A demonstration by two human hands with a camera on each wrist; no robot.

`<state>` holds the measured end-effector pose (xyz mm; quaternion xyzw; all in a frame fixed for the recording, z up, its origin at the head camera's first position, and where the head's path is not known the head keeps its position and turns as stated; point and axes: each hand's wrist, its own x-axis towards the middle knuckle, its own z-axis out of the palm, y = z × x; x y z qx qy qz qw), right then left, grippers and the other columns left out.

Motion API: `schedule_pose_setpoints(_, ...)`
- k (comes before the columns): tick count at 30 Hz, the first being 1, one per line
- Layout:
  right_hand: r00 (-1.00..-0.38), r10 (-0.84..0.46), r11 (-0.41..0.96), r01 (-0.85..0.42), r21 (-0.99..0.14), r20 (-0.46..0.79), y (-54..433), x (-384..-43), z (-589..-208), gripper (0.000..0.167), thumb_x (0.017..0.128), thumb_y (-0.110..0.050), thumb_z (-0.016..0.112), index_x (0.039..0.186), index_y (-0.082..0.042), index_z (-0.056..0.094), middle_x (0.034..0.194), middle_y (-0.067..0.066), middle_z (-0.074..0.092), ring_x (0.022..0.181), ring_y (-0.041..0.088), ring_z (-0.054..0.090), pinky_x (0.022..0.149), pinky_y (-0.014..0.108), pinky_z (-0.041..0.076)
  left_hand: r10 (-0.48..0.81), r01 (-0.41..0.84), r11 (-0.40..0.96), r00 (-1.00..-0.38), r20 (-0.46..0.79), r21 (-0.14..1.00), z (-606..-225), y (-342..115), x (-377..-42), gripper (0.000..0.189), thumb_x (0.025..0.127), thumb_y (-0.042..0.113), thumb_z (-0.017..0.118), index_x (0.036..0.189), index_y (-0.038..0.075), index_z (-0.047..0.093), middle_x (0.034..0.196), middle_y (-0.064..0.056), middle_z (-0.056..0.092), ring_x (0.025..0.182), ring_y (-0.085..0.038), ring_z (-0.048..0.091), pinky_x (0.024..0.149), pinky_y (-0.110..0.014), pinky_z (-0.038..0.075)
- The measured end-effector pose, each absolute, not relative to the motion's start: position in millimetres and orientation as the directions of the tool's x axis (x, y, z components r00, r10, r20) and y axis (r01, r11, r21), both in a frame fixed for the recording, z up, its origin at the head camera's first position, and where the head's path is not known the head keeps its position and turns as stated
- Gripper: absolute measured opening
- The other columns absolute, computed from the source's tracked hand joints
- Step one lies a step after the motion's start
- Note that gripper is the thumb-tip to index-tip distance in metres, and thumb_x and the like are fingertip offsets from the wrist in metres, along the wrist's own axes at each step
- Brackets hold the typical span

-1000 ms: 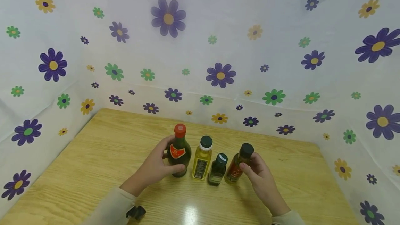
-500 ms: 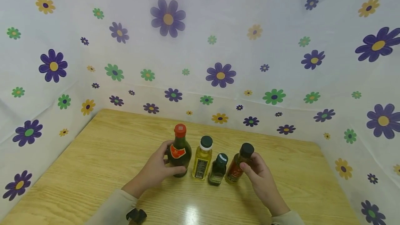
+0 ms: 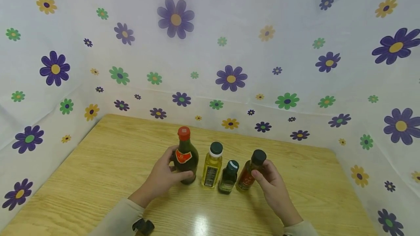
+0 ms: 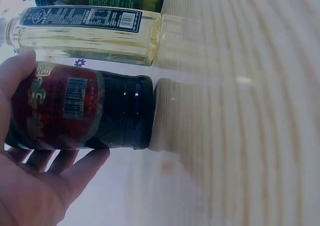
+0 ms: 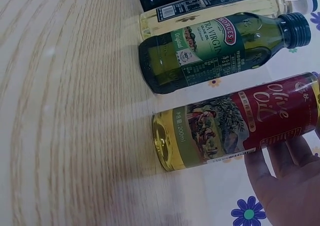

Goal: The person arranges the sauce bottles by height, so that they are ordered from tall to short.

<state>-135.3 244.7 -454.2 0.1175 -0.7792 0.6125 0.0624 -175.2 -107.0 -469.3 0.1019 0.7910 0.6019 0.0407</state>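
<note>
My left hand (image 3: 161, 177) grips a dark bottle (image 3: 188, 163) with a red cap and a red neck label. Thumb and fingers wrap its sides, and the bottle leans slightly left in the head view. In the left wrist view its base is right at the table surface. With my right hand (image 3: 276, 192) I hold a small olive oil bottle (image 5: 235, 121) with a black cap and dark red label, thumb in front, fingers behind. Between them stand a clear bottle of yellow oil (image 3: 211, 172) and a short green olive oil bottle (image 3: 227, 180), neither one held.
The bottles stand in a row on a wood-grain table (image 3: 108, 163). A white flowered curtain (image 3: 203, 54) encloses the back and sides. A small black object (image 3: 143, 225) is by the left sleeve (image 3: 119, 217).
The red-capped bottle has shifted slightly left and its top now leans left, with my left hand still around it. My right hand and the other bottles have stayed in place.
</note>
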Motion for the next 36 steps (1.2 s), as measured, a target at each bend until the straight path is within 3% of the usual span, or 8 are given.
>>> schedule_pose_setpoints(12, -0.964, -0.073, 0.236, -0.267, -0.934, 0.257, 244.1, -132.9, -456.7, 0.026, 0.106, -0.004, 0.056, 0.131, 0.002, 0.052, 0.127, -0.004, 0.062, 0.12, 0.004, 0.06, 0.097, 0.017, 0.05, 0.162, 0.144, 0.286, -0.982, 0.1, 0.947, -464.5, -112.0, -187.3, 0.089, 0.08, 0.032, 0.092, 0.153, 0.023, 0.041, 0.142, -0.005, 0.056, 0.13, -0.029, 0.054, 0.106, -0.059, 0.049)
schedule_pose_setpoints(26, -0.962, -0.09, 0.266, -0.272, -0.925, 0.257, 240.1, -133.5, -458.0, 0.027, 0.108, -0.007, 0.053, 0.135, -0.002, 0.052, 0.127, 0.007, 0.061, 0.119, 0.006, 0.06, 0.097, 0.017, 0.05, 0.089, 0.171, 0.304, -0.985, 0.151, 0.937, -460.4, -127.1, -215.0, 0.089, 0.081, 0.032, 0.091, 0.152, 0.017, 0.041, 0.139, -0.008, 0.056, 0.128, -0.031, 0.055, 0.104, -0.057, 0.052)
schedule_pose_setpoints(36, -0.958, -0.07, 0.257, -0.288, -0.923, 0.279, 243.9, -135.4, -458.9, 0.027, 0.106, -0.005, 0.056, 0.132, 0.0, 0.055, 0.123, -0.002, 0.064, 0.116, 0.005, 0.062, 0.095, 0.017, 0.052, 0.104, 0.186, 0.327, -0.982, 0.16, 0.927, -455.3, -127.8, -232.2, 0.09, 0.082, 0.032, 0.09, 0.154, 0.015, 0.039, 0.142, -0.01, 0.055, 0.129, -0.033, 0.054, 0.107, -0.058, 0.049)
